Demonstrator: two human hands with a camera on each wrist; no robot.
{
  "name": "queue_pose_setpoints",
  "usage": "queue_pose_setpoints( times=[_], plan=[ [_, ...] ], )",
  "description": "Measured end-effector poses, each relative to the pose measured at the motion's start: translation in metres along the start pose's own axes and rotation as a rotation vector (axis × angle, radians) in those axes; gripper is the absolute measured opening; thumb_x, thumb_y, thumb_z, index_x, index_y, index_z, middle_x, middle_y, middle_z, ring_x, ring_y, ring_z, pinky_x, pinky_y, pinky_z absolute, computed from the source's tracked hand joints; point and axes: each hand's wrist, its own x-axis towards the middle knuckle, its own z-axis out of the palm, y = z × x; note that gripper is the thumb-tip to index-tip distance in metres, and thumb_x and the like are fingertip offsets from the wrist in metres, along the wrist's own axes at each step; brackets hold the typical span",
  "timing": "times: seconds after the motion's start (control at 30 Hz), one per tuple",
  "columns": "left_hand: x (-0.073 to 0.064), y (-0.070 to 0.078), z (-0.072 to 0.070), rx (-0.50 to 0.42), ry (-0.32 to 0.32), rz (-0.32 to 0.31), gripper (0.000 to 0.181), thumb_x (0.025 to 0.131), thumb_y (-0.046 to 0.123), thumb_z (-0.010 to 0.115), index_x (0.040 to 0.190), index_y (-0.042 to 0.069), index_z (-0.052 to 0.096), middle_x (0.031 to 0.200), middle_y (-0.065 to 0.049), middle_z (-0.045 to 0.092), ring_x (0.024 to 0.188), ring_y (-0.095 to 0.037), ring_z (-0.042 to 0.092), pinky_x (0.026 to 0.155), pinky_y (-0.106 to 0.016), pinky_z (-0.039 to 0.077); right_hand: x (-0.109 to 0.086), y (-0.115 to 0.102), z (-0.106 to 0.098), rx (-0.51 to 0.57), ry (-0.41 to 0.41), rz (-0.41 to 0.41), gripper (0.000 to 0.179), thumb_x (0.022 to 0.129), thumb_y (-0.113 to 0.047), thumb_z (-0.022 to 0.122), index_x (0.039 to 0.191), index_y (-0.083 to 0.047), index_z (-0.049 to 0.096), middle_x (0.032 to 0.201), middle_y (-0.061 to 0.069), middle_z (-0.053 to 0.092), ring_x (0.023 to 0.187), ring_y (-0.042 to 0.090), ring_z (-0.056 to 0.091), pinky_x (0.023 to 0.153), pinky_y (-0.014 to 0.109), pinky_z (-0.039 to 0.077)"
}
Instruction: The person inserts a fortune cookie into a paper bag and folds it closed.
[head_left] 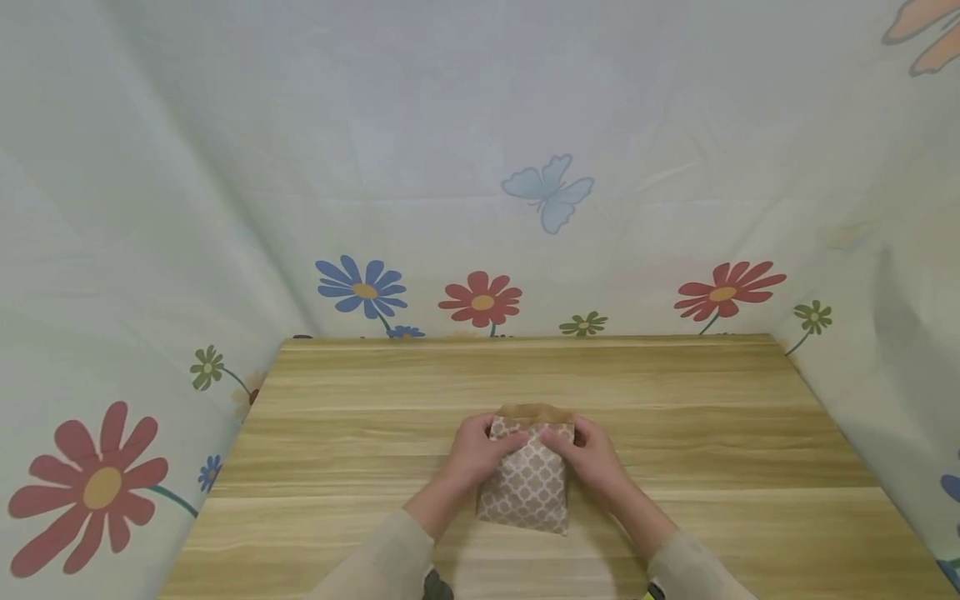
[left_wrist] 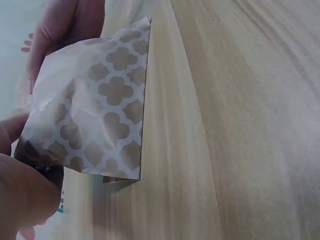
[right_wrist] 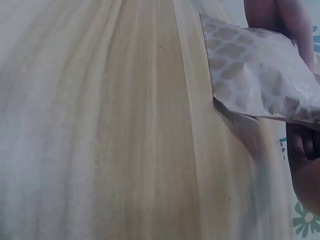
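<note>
A flat paper bag (head_left: 528,487) with a tan and white quatrefoil pattern stands out in front of me, its plain brown top edge (head_left: 534,412) pointing away. My left hand (head_left: 477,452) grips its upper left side, thumb across the printed face and the other fingers mostly hidden behind. On the upper right side my right hand (head_left: 596,456) holds it the same way. Seen from the left wrist, the bag (left_wrist: 107,100) looks creased and slightly puffed near the held end. In the right wrist view, its bottom corner lies close to the tabletop. What is inside cannot be seen.
The wood-grain table (head_left: 337,417) stretches out around the bag. Behind it and along both sides hangs a pale curtain (head_left: 420,125) printed with flowers and a butterfly. Dark bits of wrist gear (head_left: 437,586) show at the bottom edge near the sleeves.
</note>
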Motion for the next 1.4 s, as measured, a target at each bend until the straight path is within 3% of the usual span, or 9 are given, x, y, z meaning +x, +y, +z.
queue_pose_setpoints(
  times=[0.23, 0.5, 0.63, 0.87, 1.1, 1.4],
  plan=[
    [-0.002, 0.000, -0.001, -0.056, 0.001, -0.040, 0.035, 0.094, 0.032, 0.084, 0.113, 0.004, 0.076, 0.091, -0.003, 0.076, 0.077, -0.015, 0.071, 0.073, -0.030, 0.062, -0.001, 0.002, -0.002, -0.007, -0.020, -0.012, 0.037, 0.101, -0.017, 0.076, 0.131, 0.004, 0.069, 0.124, 0.018, 0.073, 0.108, 0.022, 0.070, 0.093, 0.027, 0.059],
    [-0.001, -0.004, -0.007, -0.113, -0.017, -0.029, 0.039, 0.098, 0.041, 0.079, 0.107, 0.004, 0.077, 0.093, -0.003, 0.076, 0.080, -0.015, 0.070, 0.074, -0.029, 0.061, -0.001, 0.002, -0.002, -0.050, 0.060, -0.021, 0.025, 0.101, -0.022, 0.076, 0.106, 0.001, 0.071, 0.104, 0.010, 0.074, 0.094, 0.020, 0.068, 0.085, 0.026, 0.059],
    [0.002, -0.007, -0.011, -0.084, -0.003, -0.005, 0.040, 0.097, 0.043, 0.079, 0.100, 0.004, 0.076, 0.088, 0.001, 0.070, 0.079, -0.013, 0.064, 0.071, -0.026, 0.057, -0.001, -0.001, -0.004, -0.056, 0.100, -0.024, 0.023, 0.099, -0.020, 0.078, 0.106, 0.002, 0.072, 0.100, 0.011, 0.072, 0.090, 0.019, 0.067, 0.080, 0.025, 0.058],
    [0.003, -0.010, -0.018, -0.065, 0.026, 0.022, 0.044, 0.094, 0.040, 0.083, 0.076, 0.009, 0.059, 0.071, 0.003, 0.056, 0.066, -0.012, 0.051, 0.056, -0.022, 0.045, 0.000, -0.004, -0.006, -0.091, 0.130, -0.023, 0.022, 0.098, -0.019, 0.079, 0.100, 0.001, 0.070, 0.095, 0.008, 0.071, 0.085, 0.017, 0.066, 0.076, 0.023, 0.057],
    [0.009, -0.013, -0.031, -0.046, 0.005, 0.066, 0.028, 0.095, 0.032, 0.083, 0.098, 0.005, 0.077, 0.089, 0.000, 0.073, 0.081, -0.013, 0.065, 0.071, -0.025, 0.058, 0.003, -0.003, -0.009, -0.090, 0.107, -0.027, 0.018, 0.098, -0.013, 0.077, 0.109, 0.001, 0.073, 0.098, 0.006, 0.070, 0.089, 0.016, 0.068, 0.080, 0.024, 0.060],
    [0.017, -0.007, -0.047, 0.032, -0.072, 0.129, 0.018, 0.096, 0.025, 0.083, 0.101, 0.009, 0.080, 0.095, -0.002, 0.078, 0.086, -0.016, 0.071, 0.079, -0.032, 0.063, 0.004, -0.005, -0.014, -0.084, 0.098, -0.033, 0.021, 0.098, -0.013, 0.078, 0.112, 0.002, 0.073, 0.101, 0.009, 0.073, 0.091, 0.016, 0.070, 0.083, 0.027, 0.062]
  ],
)
